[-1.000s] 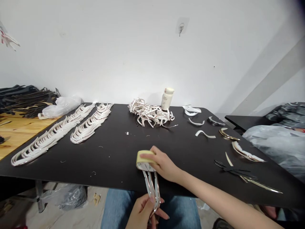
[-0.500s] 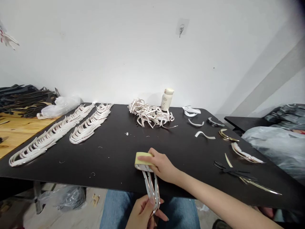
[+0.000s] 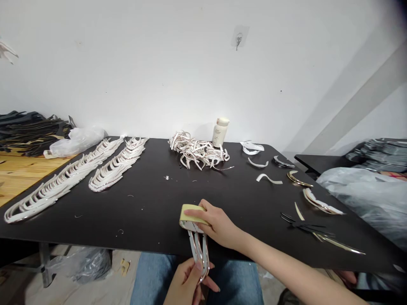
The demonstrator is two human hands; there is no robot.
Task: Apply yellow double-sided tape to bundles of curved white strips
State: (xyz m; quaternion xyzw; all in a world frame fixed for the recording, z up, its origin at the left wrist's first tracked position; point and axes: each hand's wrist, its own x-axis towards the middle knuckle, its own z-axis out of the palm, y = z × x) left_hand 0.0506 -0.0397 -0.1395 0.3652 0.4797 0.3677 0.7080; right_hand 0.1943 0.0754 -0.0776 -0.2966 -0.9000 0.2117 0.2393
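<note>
My right hand grips a roll of yellow tape near the front of the black table. The roll's white inner core faces me and lies over the far ends of a few curved metallic-edged strips. Below the table's front edge, my left hand pinches the bent near end of these strips between thumb and fingers. The strips run from my left hand up to the roll. Whether tape is stuck to them there is hidden.
Two long rows of curved white strips lie at the left. A tangled heap of white strips and a cream bottle stand at the back. Loose curved pieces and black strips lie at the right, beside plastic bags.
The view has shifted slightly. Both hands keep the same hold, with the strips and the tape roll nearly in place.
</note>
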